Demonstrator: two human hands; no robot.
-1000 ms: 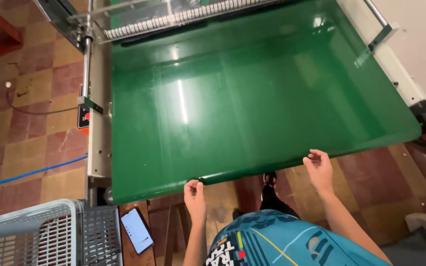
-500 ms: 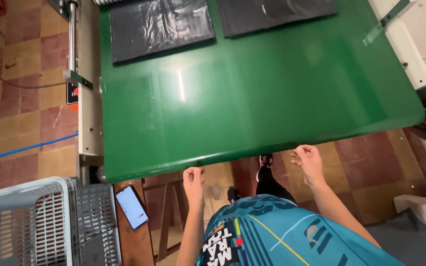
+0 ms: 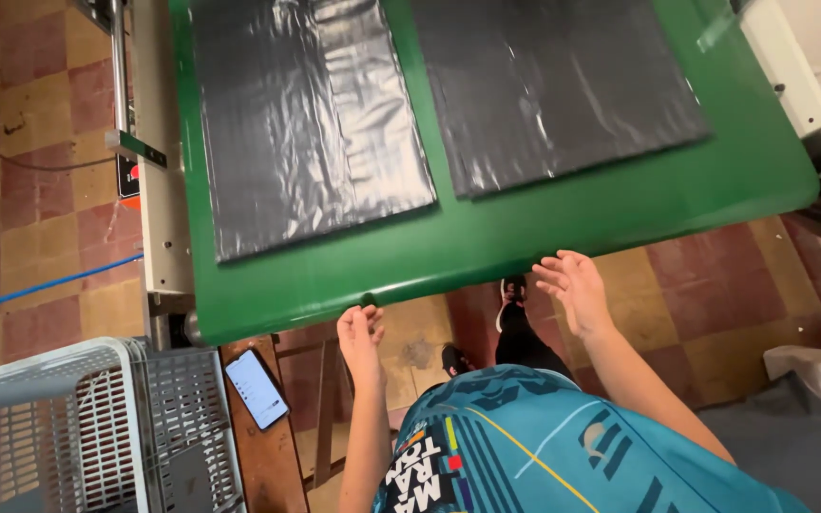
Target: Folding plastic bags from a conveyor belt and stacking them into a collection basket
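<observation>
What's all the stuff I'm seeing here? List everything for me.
Conveyor belt: one, green, across the top.
Plastic sheets: two, black, flat on the belt, left one, right one.
Machine frame: one, pale metal, along the belt's left side.
Crate: one, grey, bottom left.
Phone: one, screen lit, on a wooden stool.
Cable: one, blue, on the tiled floor.
Left hand: at the belt's near edge.
Right hand: open, below the belt's edge.

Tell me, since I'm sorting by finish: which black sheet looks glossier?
The left black sheet, above the left hand; it glares with wrinkles, while the right black sheet looks duller.
</observation>
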